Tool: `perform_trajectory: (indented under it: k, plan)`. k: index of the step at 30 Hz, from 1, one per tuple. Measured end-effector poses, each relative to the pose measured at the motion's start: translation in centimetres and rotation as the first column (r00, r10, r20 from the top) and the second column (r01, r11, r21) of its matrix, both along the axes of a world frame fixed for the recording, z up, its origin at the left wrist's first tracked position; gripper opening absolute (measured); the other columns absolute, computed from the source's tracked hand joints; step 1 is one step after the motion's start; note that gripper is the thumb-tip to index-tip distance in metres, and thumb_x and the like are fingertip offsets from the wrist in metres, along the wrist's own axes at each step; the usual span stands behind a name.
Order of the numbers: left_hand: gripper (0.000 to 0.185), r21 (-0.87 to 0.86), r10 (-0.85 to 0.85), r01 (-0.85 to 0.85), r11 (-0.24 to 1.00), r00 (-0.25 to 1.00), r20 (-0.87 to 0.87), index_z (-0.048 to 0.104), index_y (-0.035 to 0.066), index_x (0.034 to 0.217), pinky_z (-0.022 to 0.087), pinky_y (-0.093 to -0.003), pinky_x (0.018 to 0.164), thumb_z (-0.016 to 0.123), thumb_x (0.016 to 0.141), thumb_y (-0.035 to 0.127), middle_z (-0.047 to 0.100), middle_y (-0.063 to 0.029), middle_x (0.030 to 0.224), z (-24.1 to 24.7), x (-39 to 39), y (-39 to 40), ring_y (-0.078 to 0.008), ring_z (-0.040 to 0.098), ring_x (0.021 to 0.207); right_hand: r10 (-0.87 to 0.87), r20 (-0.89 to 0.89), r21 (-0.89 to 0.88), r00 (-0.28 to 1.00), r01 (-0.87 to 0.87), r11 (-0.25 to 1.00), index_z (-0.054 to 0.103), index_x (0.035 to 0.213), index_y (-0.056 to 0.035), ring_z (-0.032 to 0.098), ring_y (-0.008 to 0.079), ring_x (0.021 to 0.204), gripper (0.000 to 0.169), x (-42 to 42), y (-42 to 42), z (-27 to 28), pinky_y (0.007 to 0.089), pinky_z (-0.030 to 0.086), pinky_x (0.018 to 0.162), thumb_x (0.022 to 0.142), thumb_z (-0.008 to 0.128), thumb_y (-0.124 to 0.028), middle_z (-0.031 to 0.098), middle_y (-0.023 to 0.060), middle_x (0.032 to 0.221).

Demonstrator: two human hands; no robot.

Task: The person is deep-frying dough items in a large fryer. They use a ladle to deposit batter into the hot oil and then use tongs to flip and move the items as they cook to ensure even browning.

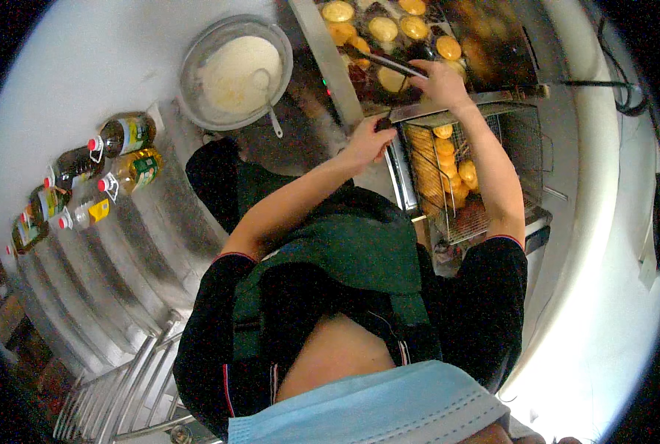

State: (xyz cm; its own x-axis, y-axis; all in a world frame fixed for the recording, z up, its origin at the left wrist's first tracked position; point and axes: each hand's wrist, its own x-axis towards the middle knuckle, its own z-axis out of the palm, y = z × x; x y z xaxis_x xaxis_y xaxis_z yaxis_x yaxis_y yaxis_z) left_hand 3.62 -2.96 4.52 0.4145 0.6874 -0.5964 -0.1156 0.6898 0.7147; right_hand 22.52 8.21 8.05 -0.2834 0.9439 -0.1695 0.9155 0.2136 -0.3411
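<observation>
My right hand (442, 84) grips a pair of tongs (388, 62), which reach to the left over a deep fryer (348, 91). Round golden cakes (383, 29) float apart in its dark oil, and the tongs' far end is close to some at the left wall. By the fryer's front edge, my left hand (366, 143) is closed around a dark handle (384, 125). A thin rod seems to run from it towards the oil, but its far end is unclear. Below my right forearm, a wire rack (477, 219) holds stacked fried cakes (445, 161).
Left of the fryer stands a metal bowl (189, 94) of pale batter (235, 69) with a ladle (274, 121) in it. Several oil bottles (127, 135) line the ribbed metal surface (158, 244) at left. A metal bar rack (136, 383) is at lower left.
</observation>
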Motion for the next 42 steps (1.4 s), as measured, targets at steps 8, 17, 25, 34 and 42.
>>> perform_trajectory:
  k: [8, 17, 25, 34, 42]
  plan:
    - [0.018, -0.043, 0.037, -0.036, 0.998, 0.998, 0.043, 0.048, 0.005, 0.090, 0.028, -0.0219, 0.037, 0.057, 0.081, 0.018, 0.046, -0.0002, 0.064, -0.6, -3.5, 0.8, -0.0073, 0.038, 0.043, -0.632, -0.579, -0.553, 0.515, 0.321, 0.769, 0.051, 0.118, -0.0040, 0.034, 0.0012, 0.043, 0.046, 7.4, -4.6, 2.8, 0.0155, 0.023, 0.039, 0.080, 0.061, -0.029, 0.049, -0.0050, 0.062]
    - [0.014, -0.098, 0.146, -0.136, 0.986, 0.985, 0.097, 0.048, 0.005, 0.091, 0.026, -0.0195, 0.035, 0.056, 0.083, 0.014, 0.047, -0.0006, 0.066, -1.5, -5.3, 1.2, -0.0069, 0.039, 0.045, -0.805, -0.562, -0.583, 0.190, 0.600, 0.548, 0.052, 0.114, -0.0020, 0.039, 0.0041, 0.046, 0.038, 17.6, -21.0, 4.2, 0.0175, 0.027, 0.039, 0.082, 0.058, -0.021, 0.049, -0.0022, 0.062]
    - [0.016, -0.071, 0.069, -0.065, 0.995, 0.996, 0.053, 0.048, 0.006, 0.091, 0.027, -0.0199, 0.038, 0.057, 0.081, 0.013, 0.047, -0.0006, 0.067, -0.9, -4.6, 1.5, -0.0069, 0.041, 0.048, -0.990, -0.080, -0.545, 0.116, 0.827, 0.141, 0.061, 0.098, -0.0036, 0.044, 0.0055, 0.043, 0.028, 26.4, -31.3, -11.8, 0.0203, 0.027, 0.034, 0.078, 0.063, -0.023, 0.054, -0.0018, 0.063]
    - [0.042, 0.135, 0.000, 0.039, 0.990, 0.961, -0.276, 0.038, 0.001, 0.118, 0.034, -0.0244, 0.038, 0.055, 0.081, 0.014, 0.049, -0.0033, 0.069, -0.2, -5.0, 1.1, -0.0094, 0.043, 0.045, -0.995, 0.059, -0.617, 0.082, 0.787, 0.028, 0.063, 0.092, -0.0070, 0.040, 0.0076, 0.038, 0.027, 25.4, -30.8, -12.8, 0.0215, 0.027, 0.031, 0.076, 0.064, -0.028, 0.053, 0.0011, 0.065]
    - [0.044, 0.302, 0.024, 0.185, 0.935, 0.818, -0.575, 0.039, 0.002, 0.117, 0.041, -0.0298, 0.047, 0.056, 0.078, 0.011, 0.054, -0.0109, 0.075, -1.9, -6.2, 1.4, -0.0159, 0.052, 0.052, -0.700, 0.433, -0.092, 0.568, 0.800, 0.593, 0.045, 0.121, -0.0092, 0.055, 0.0349, 0.096, 0.056, 25.6, -28.5, -8.9, 0.0409, 0.045, 0.079, 0.077, 0.056, -0.044, 0.058, 0.0194, 0.103]
